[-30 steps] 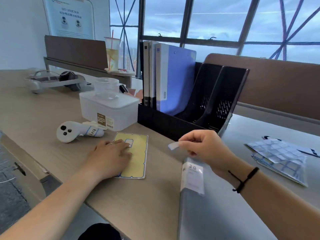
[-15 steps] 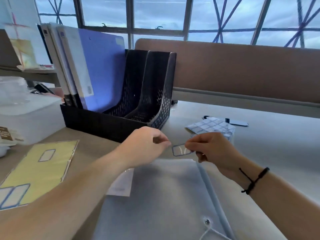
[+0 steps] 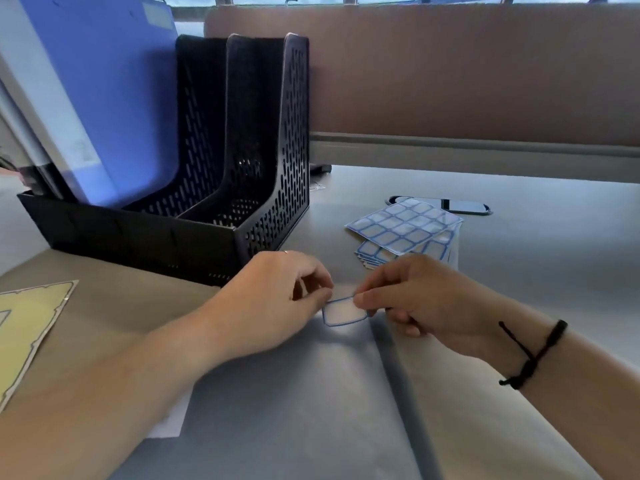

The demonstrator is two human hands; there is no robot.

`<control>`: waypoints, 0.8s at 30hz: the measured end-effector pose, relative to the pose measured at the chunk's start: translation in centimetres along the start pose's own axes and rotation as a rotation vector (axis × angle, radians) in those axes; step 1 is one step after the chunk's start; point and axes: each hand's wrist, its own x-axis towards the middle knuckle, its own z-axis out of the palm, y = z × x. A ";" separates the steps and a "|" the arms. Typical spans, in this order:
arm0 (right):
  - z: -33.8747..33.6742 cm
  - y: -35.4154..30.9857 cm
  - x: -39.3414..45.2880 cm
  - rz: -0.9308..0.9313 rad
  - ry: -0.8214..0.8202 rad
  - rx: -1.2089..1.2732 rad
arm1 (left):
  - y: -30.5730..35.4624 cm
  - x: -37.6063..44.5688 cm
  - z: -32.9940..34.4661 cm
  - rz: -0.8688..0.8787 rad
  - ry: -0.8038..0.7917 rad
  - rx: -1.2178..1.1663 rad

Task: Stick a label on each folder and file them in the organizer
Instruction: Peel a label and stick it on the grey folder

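At the near edge of the desk: one small white blue-bordered label [image 3: 343,314] lay over the top edge of one flat grey plastic folder [image 3: 294,403].
Left hand [image 3: 273,299]: pinched the label's left end, fingers curled.
Right hand [image 3: 415,299]: pinched the label's right end; one black cord bracelet [image 3: 530,355] circled its wrist.
Black mesh organizer [image 3: 263,188]: one, behind the hands; one blue folder [image 3: 104,98] stood inside, two right slots held nothing.
Label sheets [image 3: 405,226]: a small stack, count unclear.
Yellow backing sheet [image 3: 27,327]: one, at left.
Writing: none readable.

Organizer [image 3: 263,202] behind folder [image 3: 294,410] (label sheets [image 3: 405,223] right).
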 end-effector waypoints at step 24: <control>-0.6 0.2 0.0 0.030 -0.063 -0.241 | -1.4 -1.1 0.6 0.150 -0.069 0.099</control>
